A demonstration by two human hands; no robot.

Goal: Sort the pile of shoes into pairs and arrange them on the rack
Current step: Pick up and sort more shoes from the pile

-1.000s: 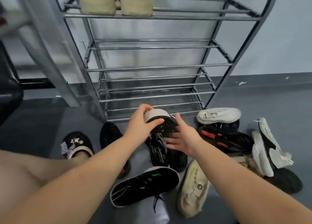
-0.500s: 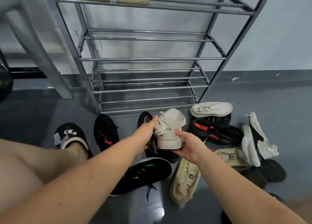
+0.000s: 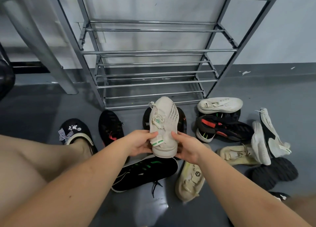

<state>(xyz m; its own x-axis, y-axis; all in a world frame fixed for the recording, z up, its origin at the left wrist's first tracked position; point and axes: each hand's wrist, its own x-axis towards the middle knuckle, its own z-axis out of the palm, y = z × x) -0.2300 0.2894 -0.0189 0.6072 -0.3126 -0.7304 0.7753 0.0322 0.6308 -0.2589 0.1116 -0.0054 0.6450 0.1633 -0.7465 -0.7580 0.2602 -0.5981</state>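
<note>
1. Hands meet at the heel of a cream knit sneaker: the left hand grips its left side, the right hand its right side.
2. Toe points toward the metal rack, with the shoe held above the floor in front of its lowest tier.
3. Other shoes lie below and to the right, among them a black sneaker with green stripes and a white sneaker.

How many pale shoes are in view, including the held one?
6: held shoe; one atop the pile by the rack; two on edge far right; one beside them; one nearest you. More may be hidden.
</note>
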